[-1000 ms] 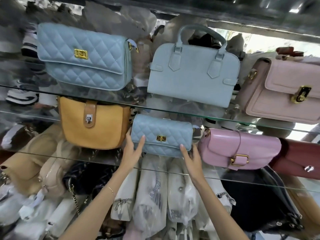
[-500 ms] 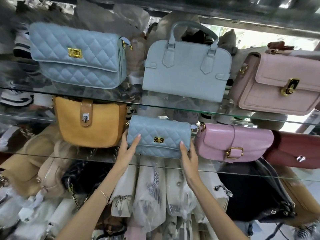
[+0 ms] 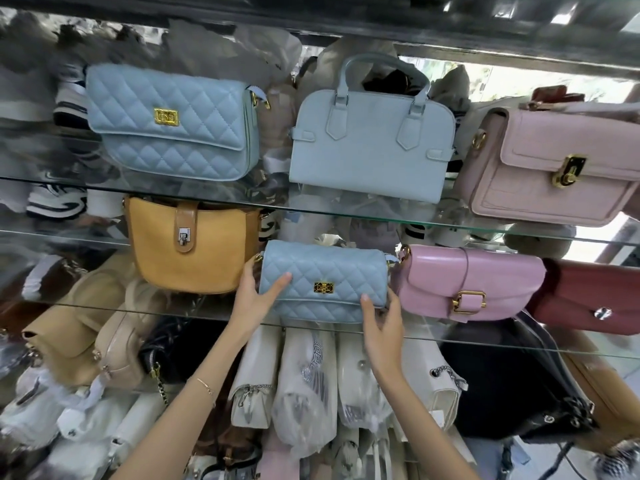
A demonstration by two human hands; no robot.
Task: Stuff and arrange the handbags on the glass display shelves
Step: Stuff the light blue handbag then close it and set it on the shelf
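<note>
Since 1 second ago my fingers sit higher on the small quilted blue bag. My left hand and right hand grip its 2 ends on the glass shelf.

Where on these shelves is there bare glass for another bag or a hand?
Middle shelf: apparently bare glass left of the mustard bag. Upper shelf: a narrow gap between large quilted bag and blue handbag. Crowded rightward: small quilted bag, pink bag, maroon bag side by side.
</note>
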